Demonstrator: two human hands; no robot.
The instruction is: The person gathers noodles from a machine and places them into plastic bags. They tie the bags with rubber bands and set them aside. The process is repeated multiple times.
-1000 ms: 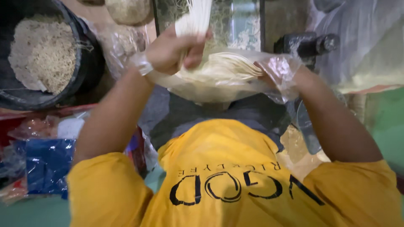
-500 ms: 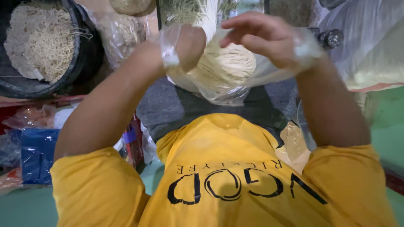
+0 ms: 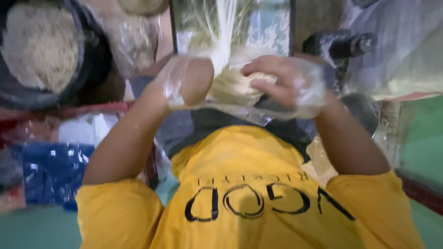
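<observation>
Both hands are raised in front of the chest and wrapped in thin clear plastic. Left hand (image 3: 196, 83) is curled into a loose fist around the pale noodle bundle (image 3: 233, 87), its fingers turned away from the camera, so how tightly it grips I cannot tell. Right hand (image 3: 277, 80) has its fingers bent and pressed down onto the same bundle from the 3 o'clock side. The bundle sits between the 2 hands, touching both, just above the frame's centre, and a thin streak of strands (image 3: 226, 27) rises from it toward 12 o'clock, blurred by motion.

Largest in view is the yellow shirt (image 3: 249, 203), filling the frame from 4 to 8 o'clock. At 10 o'clock stands a big dark round tub (image 3: 94, 55) heaped with loose pale noodles (image 3: 39, 50). Along the 3 o'clock edge runs a green surface (image 3: 422, 133) under sheets of clear plastic. At 8 o'clock lies a blue package (image 3: 53, 170), with crumpled plastic wrap beside it. Behind the hands at 12 o'clock stands a dark-framed glass panel (image 3: 272, 32). Toward 2 o'clock is a small dark object (image 3: 339, 44), possibly a machine part, too blurred to name.
</observation>
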